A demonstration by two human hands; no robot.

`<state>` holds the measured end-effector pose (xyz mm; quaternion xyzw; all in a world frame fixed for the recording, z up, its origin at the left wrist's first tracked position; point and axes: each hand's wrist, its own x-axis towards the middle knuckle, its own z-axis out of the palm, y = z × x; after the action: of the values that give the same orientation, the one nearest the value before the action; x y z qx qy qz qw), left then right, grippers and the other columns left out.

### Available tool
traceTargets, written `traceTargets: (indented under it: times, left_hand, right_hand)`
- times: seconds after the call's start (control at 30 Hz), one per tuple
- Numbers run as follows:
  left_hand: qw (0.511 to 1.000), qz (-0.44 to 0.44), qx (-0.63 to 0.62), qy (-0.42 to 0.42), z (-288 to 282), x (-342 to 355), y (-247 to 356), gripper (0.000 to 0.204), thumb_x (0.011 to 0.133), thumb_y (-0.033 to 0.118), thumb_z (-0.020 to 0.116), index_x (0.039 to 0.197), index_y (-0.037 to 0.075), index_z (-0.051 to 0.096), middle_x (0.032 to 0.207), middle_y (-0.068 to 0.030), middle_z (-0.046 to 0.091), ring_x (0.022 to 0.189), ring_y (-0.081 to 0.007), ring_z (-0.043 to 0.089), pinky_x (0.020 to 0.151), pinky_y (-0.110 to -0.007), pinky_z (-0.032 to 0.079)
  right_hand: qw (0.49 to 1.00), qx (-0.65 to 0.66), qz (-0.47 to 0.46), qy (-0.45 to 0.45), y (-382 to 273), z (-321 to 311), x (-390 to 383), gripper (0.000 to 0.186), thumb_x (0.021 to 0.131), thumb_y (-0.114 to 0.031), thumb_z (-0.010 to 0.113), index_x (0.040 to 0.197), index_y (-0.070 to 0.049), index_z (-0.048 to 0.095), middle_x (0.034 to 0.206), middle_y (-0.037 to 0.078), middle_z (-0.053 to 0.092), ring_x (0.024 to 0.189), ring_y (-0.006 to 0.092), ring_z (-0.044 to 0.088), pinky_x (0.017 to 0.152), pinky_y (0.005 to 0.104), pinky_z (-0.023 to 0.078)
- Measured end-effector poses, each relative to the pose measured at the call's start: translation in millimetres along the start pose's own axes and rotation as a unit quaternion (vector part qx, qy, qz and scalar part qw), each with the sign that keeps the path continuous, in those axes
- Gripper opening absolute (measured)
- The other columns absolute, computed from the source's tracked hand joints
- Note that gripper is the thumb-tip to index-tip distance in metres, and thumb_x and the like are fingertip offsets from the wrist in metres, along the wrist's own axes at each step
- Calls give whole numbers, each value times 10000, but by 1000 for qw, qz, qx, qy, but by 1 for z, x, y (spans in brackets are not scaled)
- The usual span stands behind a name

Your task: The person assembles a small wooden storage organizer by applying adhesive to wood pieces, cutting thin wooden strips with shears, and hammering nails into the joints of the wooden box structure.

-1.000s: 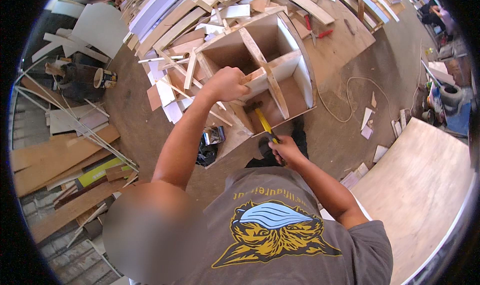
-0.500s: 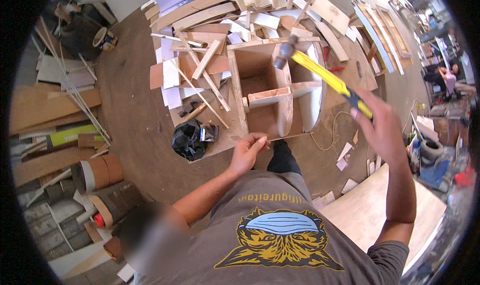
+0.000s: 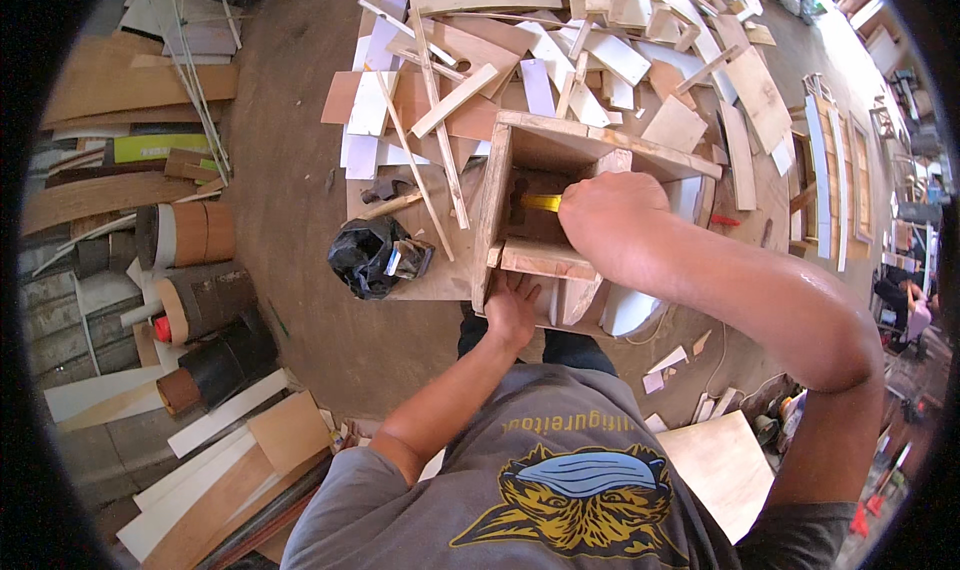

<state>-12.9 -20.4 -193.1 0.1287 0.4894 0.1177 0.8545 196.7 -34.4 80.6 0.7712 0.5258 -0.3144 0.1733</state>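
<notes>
My right hand (image 3: 620, 220) grips a hammer (image 3: 541, 202) with a yellow handle. Its head hangs down inside the far-left compartment of a wooden box frame (image 3: 640, 142), dark and hard to make out there. Below the divider board (image 3: 546, 260), my left hand (image 3: 512, 308) reaches into the near-left compartment. Its fingers are stretched out and apart, close to the board's underside, and their tips are partly shaded. Whether they touch the board I cannot tell. My right hand and forearm hide part of the frame's middle.
Offcuts and strips of wood (image 3: 455, 100) lie heaped behind the frame. To its left are a black plastic bag (image 3: 362, 258) and a second hammer (image 3: 392, 202) with a wooden handle. Rolled sheets (image 3: 190, 235) and boards line the floor at left. A person (image 3: 905, 295) sits far right.
My right hand has brought the hammer down from raised at the right into the far-left compartment. My left hand has moved from the front edge into the near-left compartment, fingers now spread.
</notes>
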Motion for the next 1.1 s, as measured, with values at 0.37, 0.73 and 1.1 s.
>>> traceTargets:
  times: [0.37, 0.73, 1.1]
  left_hand:
    - [992, -69, -103, -21, 33, 0, 9, 647, 1082, 466, 356, 1639, 138, 323, 1714, -55, 308, 1565, -275, 288, 1312, -451, 194]
    - [946, -119, 292, -77, -3, -42, 45, 474, 1112, 356, 460, 1450, 37, 553, 1399, -143, 640, 1260, -292, 622, 1117, -446, 459]
    - [481, 464, 613, -422, 124, -112, 219, 226, 972, 224, 750, 887, 16, 725, 793, -132, 683, 741, -262, 634, 711, -389, 490]
  right_hand:
    - [993, -41, -20, -107, -1, -17, 46, 171, 869, -75, 699, 995, -42, 810, 1013, 150, 796, 984, 303, 787, 772, 415, 637]
    - [985, 59, 142, 76, 12, 1, -61, 225, 953, -229, 686, 1094, -54, 699, 901, 150, 757, 838, 359, 752, 703, 485, 582]
    - [596, 579, 361, 422, -175, 215, -161, 204, 980, -97, 695, 1154, 0, 652, 785, -5, 558, 728, 75, 492, 649, 265, 429]
